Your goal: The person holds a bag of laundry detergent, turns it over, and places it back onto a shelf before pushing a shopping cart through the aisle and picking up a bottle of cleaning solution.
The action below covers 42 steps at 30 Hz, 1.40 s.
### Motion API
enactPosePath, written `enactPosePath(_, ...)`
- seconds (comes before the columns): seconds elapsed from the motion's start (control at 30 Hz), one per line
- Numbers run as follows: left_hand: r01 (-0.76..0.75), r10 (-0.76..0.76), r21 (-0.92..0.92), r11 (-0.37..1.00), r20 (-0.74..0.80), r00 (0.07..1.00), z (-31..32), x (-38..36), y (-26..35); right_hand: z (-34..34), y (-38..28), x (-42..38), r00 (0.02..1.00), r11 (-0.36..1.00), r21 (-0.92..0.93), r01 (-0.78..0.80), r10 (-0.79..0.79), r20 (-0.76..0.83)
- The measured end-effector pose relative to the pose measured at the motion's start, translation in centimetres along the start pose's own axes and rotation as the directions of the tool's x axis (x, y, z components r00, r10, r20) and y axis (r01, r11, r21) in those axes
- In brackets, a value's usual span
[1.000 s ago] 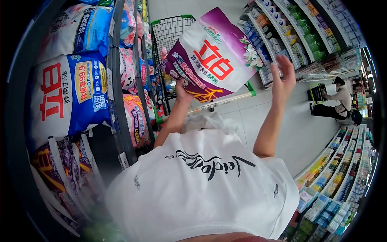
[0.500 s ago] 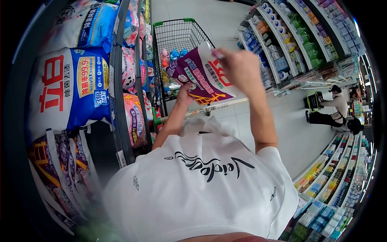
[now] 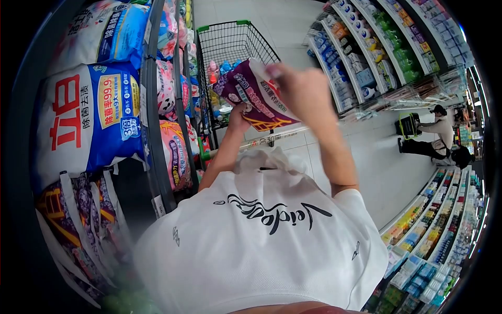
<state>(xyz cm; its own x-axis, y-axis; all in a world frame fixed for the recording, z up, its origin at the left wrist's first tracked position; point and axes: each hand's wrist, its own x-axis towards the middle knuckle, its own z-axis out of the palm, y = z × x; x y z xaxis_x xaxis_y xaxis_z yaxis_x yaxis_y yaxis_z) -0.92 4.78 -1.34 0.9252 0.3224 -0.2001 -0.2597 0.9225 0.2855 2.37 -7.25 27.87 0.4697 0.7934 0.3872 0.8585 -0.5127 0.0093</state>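
Observation:
A purple and white bag of laundry powder (image 3: 251,97) is held tilted over the shopping cart's near end. My left hand (image 3: 239,118) is closed on the bag's lower left edge. At the bag's upper right side my right hand (image 3: 300,91) is curled, its fingertips at the white edge. Motion blurs that hand, and it covers part of the bag's printed front. Beneath and beyond the bag stands the wire shopping cart (image 3: 269,49), with colourful bottles (image 3: 226,68) inside it.
Shelves on the left carry large detergent bags, among them a blue and white one (image 3: 112,112). Bottle shelves (image 3: 376,47) stand at the upper right, more stocked shelves (image 3: 434,220) at the lower right. A person (image 3: 436,133) with a dark basket is in the aisle.
My right hand and the bag's upper part have shifted slightly left. The bag sits a little lower and nearer my left side. The person in the aisle has moved slightly right in view.

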Motion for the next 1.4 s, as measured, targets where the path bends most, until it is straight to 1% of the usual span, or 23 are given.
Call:
enactPosePath(0.07,0.042,-0.01,-0.097,0.994,0.305,0.952,-4.0,1.3,-0.1,-1.1,4.3,1.8,0.984,0.972,0.236,-0.022,0.063,-0.166)
enactPosePath(0.1,0.012,0.016,-0.071,0.997,0.377,0.926,-3.8,1.3,-0.1,-1.0,6.2,2.5,0.993,0.957,0.289,-0.026,0.058,-0.104)
enactPosePath(0.13,0.062,-0.014,-0.091,0.994,0.458,0.889,-4.0,1.3,0.1,-0.6,8.0,3.3,0.998,0.939,0.343,-0.034,0.051,-0.042)
enactPosePath(0.17,0.114,-0.045,-0.118,0.986,0.47,0.881,-3.3,0.8,0.2,0.8,9.5,3.8,0.999,0.937,0.35,-0.021,0.033,-0.029)
enactPosePath(0.27,0.222,-0.11,-0.163,0.961,0.514,0.851,-2.7,1.0,-0.3,2.6,11.0,4.0,0.989,0.936,0.323,-0.143,0.146,0.014)
enactPosePath(0.3,0.213,-0.104,-0.147,0.966,0.531,0.841,-2.3,1.0,-0.4,2.4,11.0,4.0,0.978,0.914,0.348,-0.21,0.197,0.072)
enactPosePath(0.4,0.18,-0.101,-0.127,0.976,0.469,0.877,-2.1,0.6,-0.5,2.0,10.5,3.4,0.968,0.911,0.331,-0.247,0.246,0.044)
enactPosePath(0.47,0.145,-0.082,-0.159,0.976,0.348,0.934,-1.5,0.3,-0.7,-0.3,8.9,2.9,0.977,0.919,0.35,-0.18,0.208,-0.044)
enactPosePath(0.53,0.091,-0.079,-0.088,0.992,0.131,0.988,-1.2,0.7,-0.8,-1.0,7.0,2.0,0.988,0.93,0.359,-0.083,0.124,-0.093)
enactPosePath(0.63,0.008,-0.007,-0.019,1.0,0.061,0.998,1.3,0.3,-1.1,0.9,3.0,0.4,0.995,0.993,0.08,0.092,-0.09,-0.036)
enactPosePath(0.67,0.001,0.0,-0.006,1.0,0.061,0.998,2.7,-0.2,-0.9,1.4,1.3,-0.2,0.99,0.99,0.016,0.14,-0.141,0.015)
enactPosePath(0.7,-0.01,0.009,0.005,1.0,0.062,0.998,3.9,-0.7,-0.7,2.2,-0.2,-0.8,0.983,0.984,0.03,0.177,-0.178,0.05)
enactPosePath(0.8,-0.019,0.016,0.018,1.0,0.152,0.988,-0.4,2.0,-2.6,5.4,-3.9,-2.4,0.947,0.95,0.059,0.305,-0.31,0.083)
enactPosePath(0.9,-0.027,0.024,0.015,1.0,0.139,0.99,-0.1,1.1,-2.0,7.2,-6.2,-3.8,0.944,0.945,-0.04,0.326,-0.323,0.06)
enactPosePath(1.0,-0.076,0.071,0.05,0.996,0.089,0.993,2.7,-0.8,-0.8,6.1,-5.5,-3.5,0.942,0.943,0.046,0.331,-0.333,0.045)
enactPosePath(1.07,-0.073,0.072,0.009,0.997,0.089,0.993,3.0,-0.8,-0.7,3.9,-3.4,-2.2,0.968,0.951,0.19,0.245,-0.252,0.012)
enactPosePath(1.1,-0.068,0.072,-0.041,0.997,0.107,0.992,2.4,-0.7,-0.8,2.8,-1.9,-1.5,0.984,0.976,0.124,0.177,-0.177,-0.017)
enactPosePath(1.13,-0.012,0.036,-0.152,0.988,0.157,0.987,1.2,-0.3,-1.0,2.6,0.0,-0.5,0.989,0.991,0.073,0.115,-0.106,-0.107)
enactPosePath(1.2,-0.001,0.016,-0.079,0.997,0.19,0.982,-3.3,1.7,-1.3,0.0,3.8,1.8,0.963,0.994,-0.002,0.107,-0.104,-0.249)
enactPosePath(1.23,-0.049,0.053,-0.021,0.999,0.33,0.943,-2.9,1.1,-0.9,-0.5,5.6,3.0,0.968,0.992,0.094,0.084,-0.059,-0.244)
enactPosePath(1.27,-0.001,0.023,-0.075,0.997,0.294,0.955,-2.9,1.1,-0.8,-0.9,7.4,4.0,0.987,0.993,0.108,0.058,-0.041,-0.152)
enactPosePath(1.33,0.059,-0.004,-0.13,0.99,0.386,0.922,-3.3,1.3,-0.9,0.8,10.3,5.3,0.999,0.969,0.247,0.025,-0.016,-0.04)
enactPosePath(1.4,0.028,0.037,-0.127,0.992,0.479,0.877,-3.0,1.2,-1.2,2.4,11.0,5.3,0.999,0.96,0.277,-0.044,0.043,0.008)
